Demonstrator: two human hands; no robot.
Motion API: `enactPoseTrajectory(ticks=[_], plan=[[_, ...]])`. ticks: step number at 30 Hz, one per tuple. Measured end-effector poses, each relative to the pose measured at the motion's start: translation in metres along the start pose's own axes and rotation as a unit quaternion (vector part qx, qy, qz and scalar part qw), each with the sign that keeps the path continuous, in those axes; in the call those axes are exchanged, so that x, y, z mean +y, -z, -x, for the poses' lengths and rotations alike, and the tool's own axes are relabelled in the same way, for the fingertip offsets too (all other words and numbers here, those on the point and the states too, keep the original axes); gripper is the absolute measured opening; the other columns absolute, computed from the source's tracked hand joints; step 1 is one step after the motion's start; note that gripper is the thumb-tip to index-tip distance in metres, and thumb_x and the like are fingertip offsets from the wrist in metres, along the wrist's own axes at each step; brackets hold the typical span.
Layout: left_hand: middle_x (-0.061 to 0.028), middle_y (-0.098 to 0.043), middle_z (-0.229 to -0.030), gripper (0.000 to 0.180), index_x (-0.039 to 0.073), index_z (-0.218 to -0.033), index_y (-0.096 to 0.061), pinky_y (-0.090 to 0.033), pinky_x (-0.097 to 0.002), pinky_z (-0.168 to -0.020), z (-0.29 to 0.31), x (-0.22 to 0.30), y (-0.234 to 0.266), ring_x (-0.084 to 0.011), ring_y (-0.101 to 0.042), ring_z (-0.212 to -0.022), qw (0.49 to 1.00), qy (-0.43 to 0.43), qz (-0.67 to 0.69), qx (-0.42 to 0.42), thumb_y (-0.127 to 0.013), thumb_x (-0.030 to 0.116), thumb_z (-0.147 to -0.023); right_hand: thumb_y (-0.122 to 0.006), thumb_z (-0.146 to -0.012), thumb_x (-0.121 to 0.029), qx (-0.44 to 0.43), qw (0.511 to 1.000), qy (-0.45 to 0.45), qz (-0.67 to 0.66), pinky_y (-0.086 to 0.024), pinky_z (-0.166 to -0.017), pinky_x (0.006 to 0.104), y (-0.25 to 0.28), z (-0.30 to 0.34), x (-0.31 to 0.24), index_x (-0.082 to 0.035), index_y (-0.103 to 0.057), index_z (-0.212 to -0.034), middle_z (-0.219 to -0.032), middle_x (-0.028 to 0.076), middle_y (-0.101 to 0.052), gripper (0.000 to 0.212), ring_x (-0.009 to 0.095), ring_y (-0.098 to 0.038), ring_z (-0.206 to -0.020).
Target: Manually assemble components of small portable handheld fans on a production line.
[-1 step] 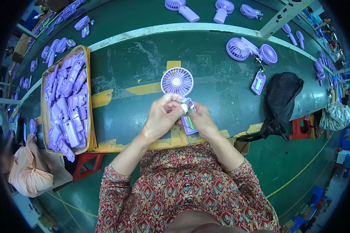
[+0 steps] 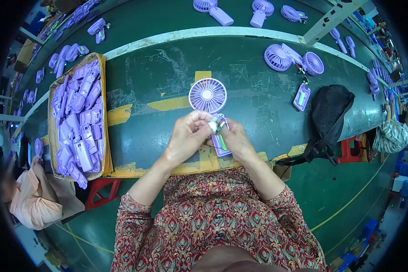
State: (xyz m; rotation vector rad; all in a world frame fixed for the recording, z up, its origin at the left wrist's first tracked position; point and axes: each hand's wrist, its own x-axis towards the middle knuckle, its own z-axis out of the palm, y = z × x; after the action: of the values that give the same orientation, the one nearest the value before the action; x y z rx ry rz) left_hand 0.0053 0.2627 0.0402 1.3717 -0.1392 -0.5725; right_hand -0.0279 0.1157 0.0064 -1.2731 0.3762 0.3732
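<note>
A purple handheld fan lies in front of me, its round slatted head (image 2: 207, 95) pointing away. Its opened handle (image 2: 222, 149), with a green strip (image 2: 221, 141) inside, extends toward the table edge. My right hand (image 2: 236, 139) is closed round the handle's upper part from the right. From the left, my left hand (image 2: 186, 136) is closed, thumb and fingers pinched at the joint between head and handle. Small metallic and dark parts (image 2: 220, 122) show between my fingertips. Exactly what the left fingertips pinch is hidden.
A cardboard box (image 2: 106, 136) of purple handle shells (image 2: 83, 154) stands at the left. More fans (image 2: 278, 57) and an opened handle (image 2: 301, 96) lie at the right, by a black mesh bag (image 2: 331, 111). A white rail (image 2: 177, 35) crosses behind; other people sit at both sides.
</note>
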Motion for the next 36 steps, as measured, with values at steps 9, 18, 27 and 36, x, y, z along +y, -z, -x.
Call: enactPoseTrajectory(ticks=[9,18,27,36], plan=[[-0.0092,-0.066,-0.078,0.013,0.0,-0.094,-0.062,-0.051,-0.0277,-0.059,0.011,0.006,0.0,-0.0145,-0.065,-0.068,0.954,-0.124,-0.268,0.046,-0.062,0.004,-0.082,-0.045,-0.096,-0.023,-0.038,0.998,-0.03,-0.049,-0.054,-0.061,0.0258,0.006,-0.002,0.0,0.0,-0.051,-0.108,-0.091,0.011,-0.063,0.026,0.015,-0.065,-0.072],[-0.0149,-0.063,-0.075,0.009,0.001,-0.087,-0.06,-0.049,-0.0379,-0.057,0.01,0.008,0.006,-0.0316,-0.063,-0.065,0.817,-0.224,-0.527,0.067,-0.061,0.004,-0.079,-0.039,-0.097,-0.036,-0.047,0.981,-0.083,-0.171,-0.056,-0.068,0.0317,0.01,0.002,-0.012,0.0,-0.049,-0.113,-0.095,0.015,-0.063,0.041,0.023,-0.065,-0.082],[-0.0159,-0.061,-0.072,0.009,0.002,-0.088,-0.052,-0.047,-0.0404,-0.054,0.011,0.006,0.005,-0.0337,-0.061,-0.063,0.823,-0.231,-0.517,0.053,-0.057,0.001,-0.08,-0.043,-0.096,-0.038,-0.038,0.986,-0.075,-0.147,-0.055,-0.066,0.03,0.009,-0.003,-0.009,0.0,-0.055,-0.107,-0.091,0.013,-0.064,0.042,0.019,-0.065,-0.076],[-0.0149,-0.061,-0.073,0.006,0.001,-0.086,-0.052,-0.047,-0.0376,-0.056,0.006,-0.006,0.002,-0.0324,-0.062,-0.065,0.855,-0.174,-0.485,0.062,-0.057,0.002,-0.082,-0.046,-0.095,-0.03,-0.034,0.981,-0.08,-0.174,-0.055,-0.067,0.0289,0.012,-0.004,-0.006,0.002,-0.055,-0.106,-0.088,0.011,-0.063,0.035,0.017,-0.064,-0.076]])
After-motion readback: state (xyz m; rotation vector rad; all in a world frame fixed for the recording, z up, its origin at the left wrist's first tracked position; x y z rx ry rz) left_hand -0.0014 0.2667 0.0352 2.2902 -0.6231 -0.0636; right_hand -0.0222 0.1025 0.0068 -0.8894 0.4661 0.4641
